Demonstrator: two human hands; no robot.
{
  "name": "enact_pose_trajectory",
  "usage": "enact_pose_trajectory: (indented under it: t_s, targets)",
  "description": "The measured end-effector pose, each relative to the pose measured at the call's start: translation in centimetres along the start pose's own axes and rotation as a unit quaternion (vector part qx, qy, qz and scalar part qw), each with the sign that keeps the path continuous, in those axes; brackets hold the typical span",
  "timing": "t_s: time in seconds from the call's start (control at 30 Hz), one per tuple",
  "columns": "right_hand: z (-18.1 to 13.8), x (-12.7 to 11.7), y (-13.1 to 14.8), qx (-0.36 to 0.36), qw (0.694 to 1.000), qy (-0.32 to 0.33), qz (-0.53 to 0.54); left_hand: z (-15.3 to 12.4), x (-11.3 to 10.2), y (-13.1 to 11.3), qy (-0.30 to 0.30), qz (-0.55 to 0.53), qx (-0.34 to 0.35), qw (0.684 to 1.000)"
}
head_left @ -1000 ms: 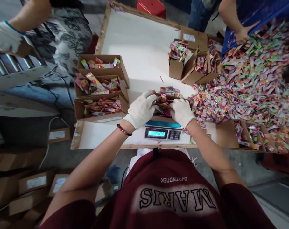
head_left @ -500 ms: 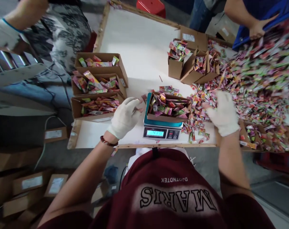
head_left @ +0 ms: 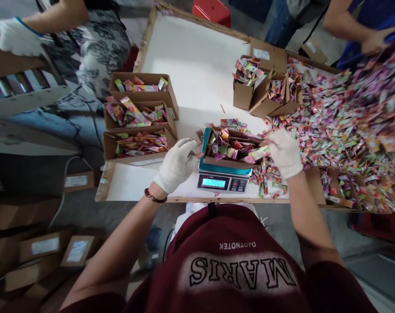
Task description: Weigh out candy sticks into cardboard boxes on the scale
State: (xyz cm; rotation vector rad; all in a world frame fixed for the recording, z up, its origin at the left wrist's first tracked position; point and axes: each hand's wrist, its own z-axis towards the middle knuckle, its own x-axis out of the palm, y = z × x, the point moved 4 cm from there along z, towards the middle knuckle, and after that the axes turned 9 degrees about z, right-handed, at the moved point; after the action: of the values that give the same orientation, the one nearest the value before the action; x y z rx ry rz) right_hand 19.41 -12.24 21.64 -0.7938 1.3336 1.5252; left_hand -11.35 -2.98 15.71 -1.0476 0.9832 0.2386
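Note:
My right hand [head_left: 285, 153], in a white glove with bare fingertips, is closed on a small packet [head_left: 259, 154] at the right end of an open cardboard box [head_left: 232, 163]. Colourful packets fill that box, which sits on the teal platform of a digital scale [head_left: 222, 181]. The scale's lit display seems to read 5000. Left of the scale, my gloved left hand [head_left: 179, 164] hovers by the platform's edge. Its fingers are loosely bent and apart, with nothing visible in them.
Filled boxes [head_left: 140, 117] stand at the left. More boxes [head_left: 262, 89] stand at the back, and a row [head_left: 356, 191] at the right front. Loose packets [head_left: 334, 126] cover the table's right side. One co-worker's hands [head_left: 376, 41] grip a blue crate; another's gloved hand [head_left: 16, 37] is far left.
My right hand has moved left from the loose pile to the box on the scale, bringing a packet. The display has gone up. More packets have poured from the blue crate.

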Motion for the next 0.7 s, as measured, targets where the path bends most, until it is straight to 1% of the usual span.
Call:
enact_pose_trajectory:
  t_s: [0.07, 0.17, 0.23, 0.3, 0.33, 0.4, 0.47, 0.53, 0.63, 0.7]
  targets:
    - [-0.9, -3.7, -1.5, -0.007, 0.997, -0.080, -0.003, -0.1, 0.1, 0.4, 0.004, 0.005, -0.006, 1.000]
    - [-2.5, -8.0, -4.7, 0.018, 0.981, -0.177, -0.074, -0.3, -0.2, 1.4, 0.004, 0.023, -0.021, 0.999]
    - [-3.5, -9.5, -6.7, 0.059, 0.965, -0.216, -0.137, -0.7, -0.6, 2.3, 0.004, 0.039, -0.036, 0.999]
    - [-4.1, -9.7, -7.5, 0.092, 0.958, -0.221, -0.159, -1.2, -1.1, 3.2, 0.002, 0.055, -0.050, 0.997]
    - [-4.2, -9.2, -7.3, 0.095, 0.962, -0.210, -0.144, -1.4, -1.4, 3.7, -0.001, 0.062, -0.055, 0.997]
    - [-3.8, -7.3, -5.7, 0.068, 0.981, -0.163, -0.077, -1.9, -1.7, 4.4, -0.003, 0.071, -0.060, 0.996]
    - [-2.8, -4.3, -3.2, 0.022, 0.996, -0.089, -0.004, -2.1, -1.9, 4.6, -0.004, 0.073, -0.063, 0.995]
    - [-1.5, -0.9, -0.6, -0.016, 0.999, -0.009, 0.041, -2.3, -1.9, 4.5, -0.002, 0.066, -0.065, 0.996]
    - [0.3, 3.7, 1.7, -0.022, 0.995, 0.090, 0.038, -2.3, -1.8, 4.0, -0.001, 0.053, -0.064, 0.997]
    - [1.0, 5.6, 2.3, -0.017, 0.991, 0.134, 0.014, -2.4, -1.7, 3.7, -0.001, 0.052, -0.065, 0.997]
